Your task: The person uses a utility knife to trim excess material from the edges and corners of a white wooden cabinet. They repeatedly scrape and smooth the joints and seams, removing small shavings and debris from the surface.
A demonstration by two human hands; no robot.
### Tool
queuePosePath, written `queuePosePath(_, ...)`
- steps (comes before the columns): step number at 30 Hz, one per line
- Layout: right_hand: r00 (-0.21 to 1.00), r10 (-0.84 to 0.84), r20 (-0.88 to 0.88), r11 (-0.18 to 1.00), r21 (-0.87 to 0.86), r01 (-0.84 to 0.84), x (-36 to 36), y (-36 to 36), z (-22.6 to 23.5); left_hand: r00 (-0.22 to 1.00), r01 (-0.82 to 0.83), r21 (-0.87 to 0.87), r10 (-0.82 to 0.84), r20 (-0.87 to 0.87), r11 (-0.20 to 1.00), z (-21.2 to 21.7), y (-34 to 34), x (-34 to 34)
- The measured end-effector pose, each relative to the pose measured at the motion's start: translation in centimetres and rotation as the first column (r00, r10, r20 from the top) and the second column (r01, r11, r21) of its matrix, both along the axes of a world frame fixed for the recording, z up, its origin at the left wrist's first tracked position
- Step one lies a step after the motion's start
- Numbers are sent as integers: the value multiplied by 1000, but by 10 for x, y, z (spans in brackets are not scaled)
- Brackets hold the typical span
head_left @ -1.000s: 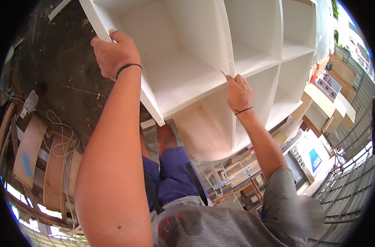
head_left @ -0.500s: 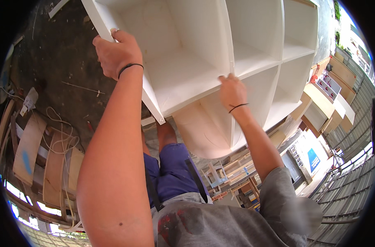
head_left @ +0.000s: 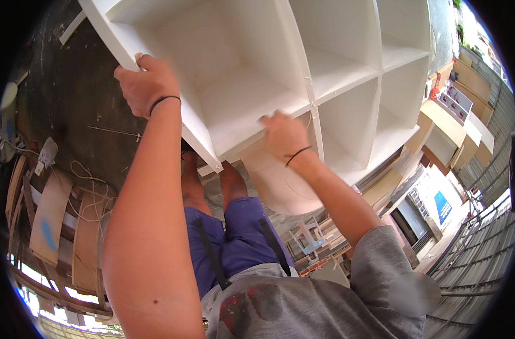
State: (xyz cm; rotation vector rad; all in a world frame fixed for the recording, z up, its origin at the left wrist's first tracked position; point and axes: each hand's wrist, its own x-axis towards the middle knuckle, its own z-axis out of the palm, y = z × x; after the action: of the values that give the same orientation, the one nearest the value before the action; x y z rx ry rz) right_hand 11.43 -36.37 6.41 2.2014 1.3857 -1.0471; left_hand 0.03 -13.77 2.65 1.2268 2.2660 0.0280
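A large white shelf unit [head_left: 247,70] with several open compartments fills the upper middle, tilted in the picture. My left hand [head_left: 148,85] is closed around the front edge of its left side board, thumb toward the inside. My right hand [head_left: 284,134] is at the front edge of the horizontal shelf under the biggest compartment, left of where the boards cross. Its fingers are curled and slightly blurred; anything in them is hidden. A rounded pale panel [head_left: 283,186] curves below that shelf, partly covered by my right forearm.
Wooden boards [head_left: 49,217] and a looped white cable [head_left: 93,192] lie at the left on the dark floor [head_left: 65,96]. Behind on the right stand pale cabinets [head_left: 435,135]. A small light stool [head_left: 309,237] is past my right side. My feet are close under the unit.
My right hand has slid left along the shelf's front edge, away from the crossing of the boards. My left hand keeps its hold; the unit appears shifted slightly left in view.
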Motion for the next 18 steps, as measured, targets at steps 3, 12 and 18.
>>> queuePosePath(3, 999, -43, 10, 994, 103, 42, 2, 7, 6, 1000, -13, -7, 13, 11, 1000, 1, 1, -1)
queuePosePath(12, 955, -15, 295, 1000, 18, 10, 58, -8, -8, 998, 13, 25, -11, -67, 1000, 0, 2, 1)
queuePosePath(18, 926, -307, -221, 926, 154, 344, -52, -2, 13, 995, 11, 44, -6, -103, 999, -7, -1, 3)
